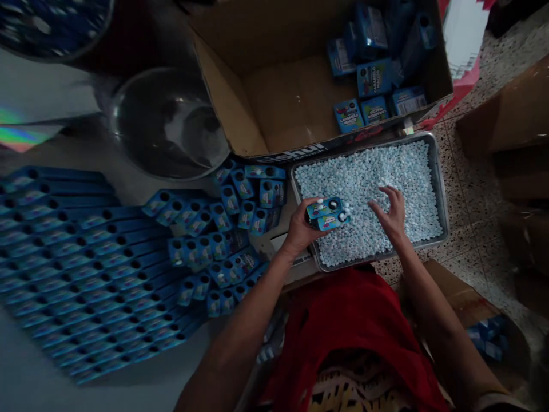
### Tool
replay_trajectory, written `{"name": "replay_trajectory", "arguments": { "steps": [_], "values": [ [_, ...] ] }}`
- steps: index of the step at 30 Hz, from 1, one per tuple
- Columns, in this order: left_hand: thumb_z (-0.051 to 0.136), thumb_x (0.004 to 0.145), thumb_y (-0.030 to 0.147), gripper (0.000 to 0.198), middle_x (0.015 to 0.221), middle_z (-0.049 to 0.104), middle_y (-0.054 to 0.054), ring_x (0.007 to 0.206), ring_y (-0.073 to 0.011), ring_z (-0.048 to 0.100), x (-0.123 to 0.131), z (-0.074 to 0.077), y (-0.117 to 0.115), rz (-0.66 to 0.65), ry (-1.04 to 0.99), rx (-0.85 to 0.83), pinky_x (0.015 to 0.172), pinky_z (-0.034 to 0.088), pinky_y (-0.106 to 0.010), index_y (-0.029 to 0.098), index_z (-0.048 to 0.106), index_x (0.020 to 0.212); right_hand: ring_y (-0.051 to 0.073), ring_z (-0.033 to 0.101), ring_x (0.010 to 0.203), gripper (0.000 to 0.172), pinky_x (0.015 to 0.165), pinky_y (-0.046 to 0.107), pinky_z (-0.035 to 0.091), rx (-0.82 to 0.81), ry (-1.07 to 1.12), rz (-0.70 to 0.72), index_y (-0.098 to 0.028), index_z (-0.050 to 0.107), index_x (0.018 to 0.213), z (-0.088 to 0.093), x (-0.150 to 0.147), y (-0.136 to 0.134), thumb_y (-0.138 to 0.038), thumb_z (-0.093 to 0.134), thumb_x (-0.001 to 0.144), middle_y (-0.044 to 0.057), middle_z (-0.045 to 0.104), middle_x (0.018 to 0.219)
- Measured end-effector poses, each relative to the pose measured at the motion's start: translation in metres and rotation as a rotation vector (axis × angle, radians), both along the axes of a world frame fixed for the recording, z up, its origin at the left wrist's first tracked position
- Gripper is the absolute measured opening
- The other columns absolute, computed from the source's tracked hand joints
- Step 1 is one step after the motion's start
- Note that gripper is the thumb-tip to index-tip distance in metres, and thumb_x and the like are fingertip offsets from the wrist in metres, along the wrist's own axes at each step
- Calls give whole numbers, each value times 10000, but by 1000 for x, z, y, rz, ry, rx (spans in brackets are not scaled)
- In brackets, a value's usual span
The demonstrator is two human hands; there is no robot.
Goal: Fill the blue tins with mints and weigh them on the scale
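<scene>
My left hand (299, 228) is closed around two small blue candy boxes (329, 222), side by side over the left part of a metal tray (441, 189). Each box has a round hole at one end, and a few white candies sit on and in the holes. Small pale blue and white candies (369, 171) fill the tray. Above them, my right hand (391, 213) is open, fingers spread, with nothing seen in it, a little to the right of the boxes.
A cardboard box (291, 91) behind the tray holds several blue boxes (374, 78). Left of it stands a shiny metal bowl (167, 126). Many blue boxes with holes (94, 246) stand in rows at the left, with looser ones (218, 246) nearer the tray. Another carton (463, 292) sits at lower right.
</scene>
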State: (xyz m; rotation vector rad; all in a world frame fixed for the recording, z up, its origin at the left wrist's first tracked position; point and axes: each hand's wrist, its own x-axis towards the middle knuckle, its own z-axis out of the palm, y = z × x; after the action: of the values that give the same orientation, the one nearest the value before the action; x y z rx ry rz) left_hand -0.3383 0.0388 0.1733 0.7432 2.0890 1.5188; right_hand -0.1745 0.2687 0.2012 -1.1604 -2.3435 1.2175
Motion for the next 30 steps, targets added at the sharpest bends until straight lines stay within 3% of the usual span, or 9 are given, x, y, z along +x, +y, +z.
{"name": "replay_trajectory", "arguments": {
  "steps": [3, 6, 8, 11, 14, 18, 22, 27, 30],
  "values": [
    [1030, 649, 494, 838, 1286, 751, -77, 1134, -309, 771, -5, -3, -14, 37, -19, 16, 978, 658, -493, 282, 617, 1346, 455, 414, 1542, 857, 1214, 673, 405, 246, -285, 245, -254, 576, 1571, -26, 10, -26, -771, 705, 899, 206, 467, 1672],
    [1031, 671, 473, 834, 1349, 739, -103, 1231, -324, 753, -4, -3, -21, -34, -16, 44, 1059, 632, -508, 272, 616, 1366, 451, 508, 1438, 831, 1143, 622, 475, 315, -370, 392, -254, 558, 1602, -47, -8, -48, -675, 735, 908, 204, 526, 1624],
    [1028, 691, 463, 822, 1341, 745, -116, 1245, -324, 752, -3, -3, -23, -71, -11, 65, 1078, 624, -494, 258, 615, 1371, 406, 611, 1277, 704, 1054, 538, 537, 266, -356, 374, -220, 656, 1481, -60, -29, -43, -568, 774, 881, 199, 656, 1434],
    [1020, 704, 481, 827, 1349, 740, -113, 1269, -319, 742, -3, -3, -25, -52, -1, 42, 1104, 611, -489, 261, 597, 1379, 346, 668, 1100, 479, 930, 445, 567, 77, -239, 138, -213, 732, 1198, -69, -55, -18, -486, 789, 808, 144, 736, 1177],
    [1018, 699, 477, 817, 1351, 739, -106, 1277, -317, 735, -3, 2, -23, -29, 16, -15, 1110, 607, -477, 258, 599, 1366, 265, 668, 901, 406, 802, 385, 566, -386, 58, -88, -249, 672, 989, -47, -65, -8, -563, 780, 756, 54, 719, 958],
    [987, 734, 362, 752, 1326, 755, -82, 1204, -290, 762, 1, 16, -12, -13, 46, -65, 1028, 633, -412, 253, 613, 1377, 239, 679, 819, 439, 737, 387, 561, -1000, 458, -140, -259, 610, 870, 18, -65, -35, -685, 688, 801, 70, 716, 967],
    [986, 685, 342, 748, 1235, 779, -54, 1084, -277, 786, 7, 35, -5, -37, 62, -142, 957, 645, -392, 245, 626, 1334, 243, 679, 879, 418, 848, 431, 570, -919, 629, -152, -261, 564, 728, 63, -75, -63, -644, 620, 884, 76, 709, 1014],
    [985, 625, 332, 740, 1191, 793, -43, 1054, -298, 785, 8, 48, -6, -213, 51, -252, 947, 635, -407, 249, 674, 1292, 192, 609, 744, 354, 770, 380, 529, -789, 709, -290, -269, 566, 739, 69, -88, -64, -543, 645, 948, 32, 644, 885],
    [968, 623, 320, 731, 1120, 793, -27, 988, -285, 782, 12, 46, -1, -167, 20, -296, 867, 631, -378, 243, 671, 1287, 223, 621, 800, 356, 847, 411, 545, -777, 695, -226, -273, 595, 762, 70, -82, -60, -584, 657, 925, 40, 631, 843]
  ]
}}
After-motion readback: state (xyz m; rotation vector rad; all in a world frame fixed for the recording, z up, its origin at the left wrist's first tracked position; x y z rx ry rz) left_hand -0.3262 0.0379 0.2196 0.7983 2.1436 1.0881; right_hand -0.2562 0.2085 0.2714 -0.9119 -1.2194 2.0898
